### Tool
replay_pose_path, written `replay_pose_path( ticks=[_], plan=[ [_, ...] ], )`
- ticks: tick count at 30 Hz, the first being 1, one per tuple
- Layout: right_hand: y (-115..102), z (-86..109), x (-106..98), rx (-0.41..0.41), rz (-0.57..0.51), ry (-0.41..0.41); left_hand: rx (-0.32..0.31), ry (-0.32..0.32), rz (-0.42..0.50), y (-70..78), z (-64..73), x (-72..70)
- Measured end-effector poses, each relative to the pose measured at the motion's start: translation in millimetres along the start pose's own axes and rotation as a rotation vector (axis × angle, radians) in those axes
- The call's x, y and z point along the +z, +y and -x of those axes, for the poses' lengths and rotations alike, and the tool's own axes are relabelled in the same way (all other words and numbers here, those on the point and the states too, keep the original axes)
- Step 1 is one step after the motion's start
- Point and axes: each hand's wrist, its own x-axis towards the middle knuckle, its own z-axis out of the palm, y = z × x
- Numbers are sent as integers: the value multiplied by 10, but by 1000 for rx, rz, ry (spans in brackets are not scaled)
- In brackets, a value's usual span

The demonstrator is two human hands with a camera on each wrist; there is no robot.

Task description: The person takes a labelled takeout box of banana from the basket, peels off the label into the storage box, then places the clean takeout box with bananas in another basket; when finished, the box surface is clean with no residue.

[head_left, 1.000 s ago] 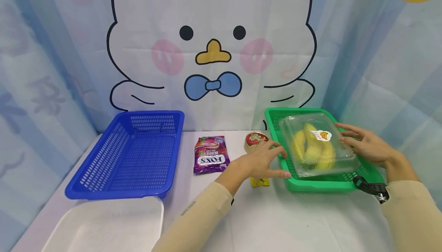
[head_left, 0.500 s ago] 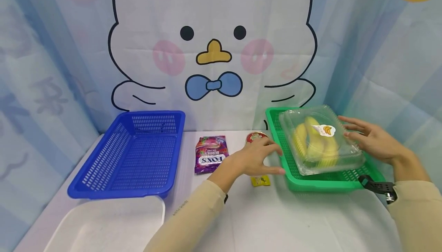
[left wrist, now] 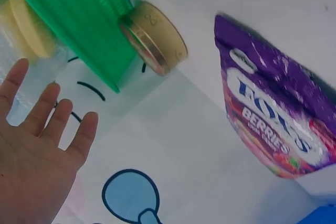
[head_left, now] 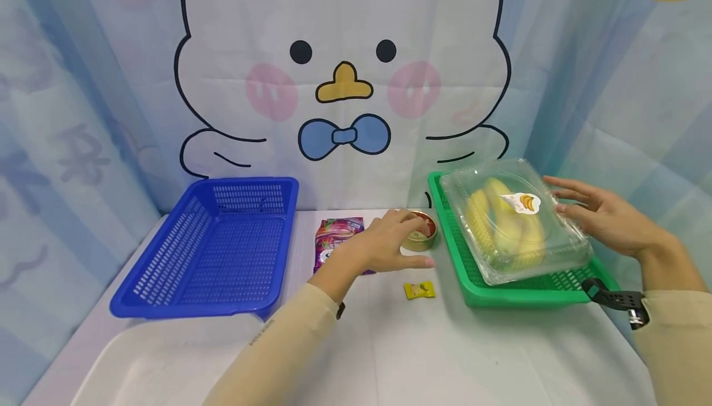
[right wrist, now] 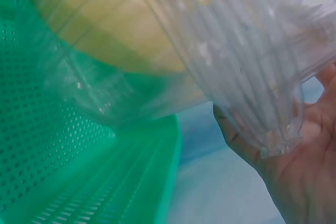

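Note:
A clear plastic clamshell box (head_left: 556,251) of bananas (head_left: 507,230) lies tilted over the green basket (head_left: 528,298). My right hand (head_left: 612,217) touches the box's right side, fingers extended. In the right wrist view the box's ribbed corner (right wrist: 278,140) lies against that palm. My left hand (head_left: 384,242) has its fingers spread and holds nothing. It hovers in front of a round tin (head_left: 419,242), partly covering it in the head view. A purple FOX'S berries candy bag (left wrist: 273,114) lies left of the tin, partly behind the left hand in the head view.
A small yellow wrapped candy (head_left: 419,290) lies on the white table (head_left: 445,356) left of the green basket. A blue basket (head_left: 222,264) stands at the left, a white tray (head_left: 161,363) in front of it. Printed curtains (head_left: 345,177) enclose the back and sides.
My left hand has moved left, away from the green basket's edge, baring the yellow candy. The banana box's far edge has shifted farther back; my right hand has moved slightly right along with it.

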Motion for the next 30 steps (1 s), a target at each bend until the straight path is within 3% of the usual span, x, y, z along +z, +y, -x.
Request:
replay_pose_path(
  ticks=[6,18,30],
  plan=[
    [-222,-50,44,-71,-27,-6,-43,4,-3,-134,138,-160],
    [-477,-139,179,-183,-94,-70,-122,14,29,-399,401,-302],
    [-714,-280,417,-248,-120,-125,-148,63,177,-492,719,-594]
  ],
)
